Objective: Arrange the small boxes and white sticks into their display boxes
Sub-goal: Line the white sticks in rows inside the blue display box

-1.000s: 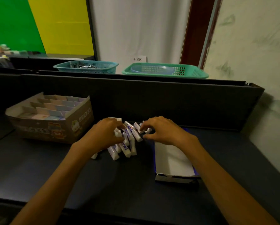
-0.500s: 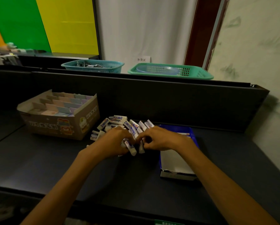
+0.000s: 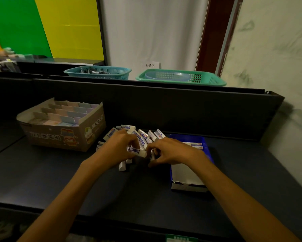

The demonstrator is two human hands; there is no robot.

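Vs 0.5 s ago: table [image 3: 41,180], brown box [image 3: 59,135] and blue box [image 3: 190,173] unchanged, blue w/ a few sticks at far end. Stick pile [image 3: 146,135] between boxes, same spot. L hand [image 3: 122,149] now pinches one stick [image 3: 137,151] lifted off pile; R hand [image 3: 173,152] fingers curled on another beside it.

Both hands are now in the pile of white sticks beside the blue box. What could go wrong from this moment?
1. The left hand holds one white stick only at the fingertips; this grip may slip.
2. The pile of sticks is loose and crossed, so moving hands may scatter it.
3. The right hand is close to the blue display box and may push it.
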